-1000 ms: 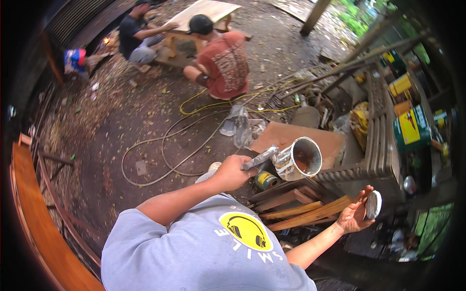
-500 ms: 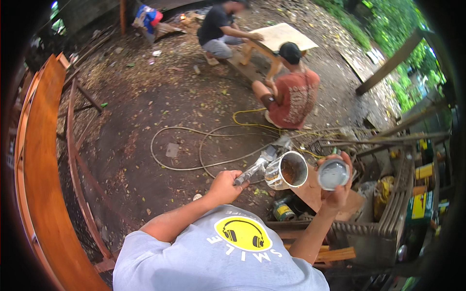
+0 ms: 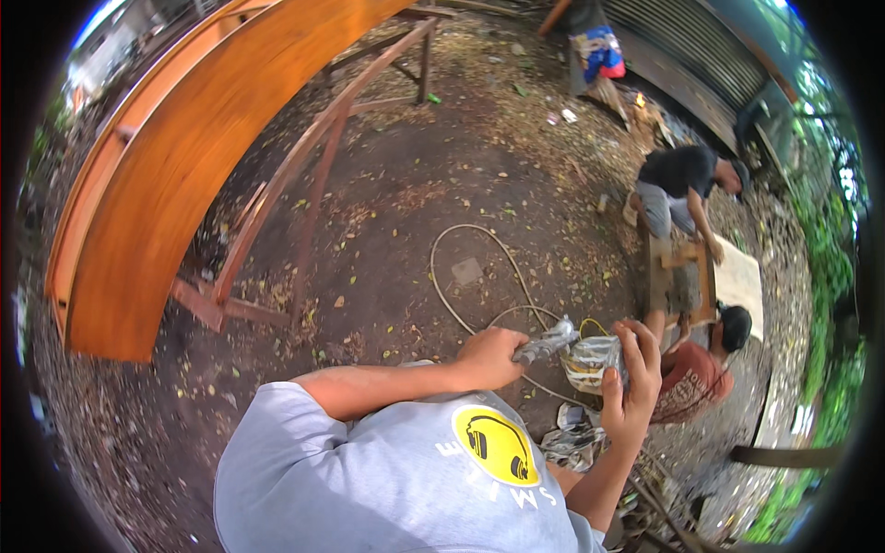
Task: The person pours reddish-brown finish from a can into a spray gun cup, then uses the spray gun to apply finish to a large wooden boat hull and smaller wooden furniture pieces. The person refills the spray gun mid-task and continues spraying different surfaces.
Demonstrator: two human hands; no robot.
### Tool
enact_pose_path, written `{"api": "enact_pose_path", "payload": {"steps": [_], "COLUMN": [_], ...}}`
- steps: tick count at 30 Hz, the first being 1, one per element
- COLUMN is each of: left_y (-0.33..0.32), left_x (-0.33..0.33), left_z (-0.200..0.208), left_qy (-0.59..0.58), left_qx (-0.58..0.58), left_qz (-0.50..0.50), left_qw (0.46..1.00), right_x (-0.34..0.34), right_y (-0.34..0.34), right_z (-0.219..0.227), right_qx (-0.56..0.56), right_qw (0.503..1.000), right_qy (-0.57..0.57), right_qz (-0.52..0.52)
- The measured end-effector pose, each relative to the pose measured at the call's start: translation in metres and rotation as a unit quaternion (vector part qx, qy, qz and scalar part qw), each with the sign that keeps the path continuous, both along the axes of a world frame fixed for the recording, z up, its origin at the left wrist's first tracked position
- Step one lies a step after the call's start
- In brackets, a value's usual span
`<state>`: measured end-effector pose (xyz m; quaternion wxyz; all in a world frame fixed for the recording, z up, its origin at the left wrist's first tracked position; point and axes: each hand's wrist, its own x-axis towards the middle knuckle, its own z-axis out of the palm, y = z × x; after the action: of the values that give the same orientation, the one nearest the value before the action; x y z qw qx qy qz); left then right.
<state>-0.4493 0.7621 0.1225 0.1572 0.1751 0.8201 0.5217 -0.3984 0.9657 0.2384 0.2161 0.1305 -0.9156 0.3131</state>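
Note:
My left hand (image 3: pixel 490 358) is closed around the grip of a paint-smeared spray gun (image 3: pixel 550 343), held out in front of my chest. At the gun's far end sits its paint cup (image 3: pixel 590 364), silvery with white and yellowish streaks, lying tilted toward my right. My right hand (image 3: pixel 634 382) is up against the cup's mouth side, fingers curved around a round lid. Only a greyish edge of that lid shows between fingers and cup; I cannot tell whether it is seated. The cup's inside is hidden.
A long varnished orange-brown wooden panel (image 3: pixel 198 161) rests on a wooden stand (image 3: pixel 304 152) at left. A pale hose (image 3: pixel 438 267) loops over the leaf-strewn dirt. At right, one person (image 3: pixel 678 180) crouches and another (image 3: pixel 691 382) sits by a small wooden table (image 3: pixel 737 281).
My view has swung left, bringing the orange panel further in and shifting both people right. My right hand has brought the lid from beside the open cup up against it.

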Motion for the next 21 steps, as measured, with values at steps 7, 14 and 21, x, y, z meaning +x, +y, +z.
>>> {"api": "enact_pose_path", "payload": {"steps": [7, 14, 21], "left_y": [-0.015, -0.007, 0.037], "left_x": [0.028, 0.068, 0.072], "left_z": [-0.005, 0.013, 0.014], "left_qy": [0.02, -0.063, -0.108], "left_qx": [0.013, 0.033, 0.061], "left_qz": [0.142, 0.238, 0.167], "left_qw": [0.99, 0.969, 0.978], "right_x": [-0.044, -0.058, -0.039], "right_y": [0.008, 0.027, 0.087], "right_z": [0.008, 0.01, -0.003], "right_qx": [-0.019, 0.024, 0.027], "right_qw": [0.979, 0.935, 0.925], "right_qy": [0.006, 0.003, 0.011], "right_qz": [0.202, 0.354, 0.378]}}
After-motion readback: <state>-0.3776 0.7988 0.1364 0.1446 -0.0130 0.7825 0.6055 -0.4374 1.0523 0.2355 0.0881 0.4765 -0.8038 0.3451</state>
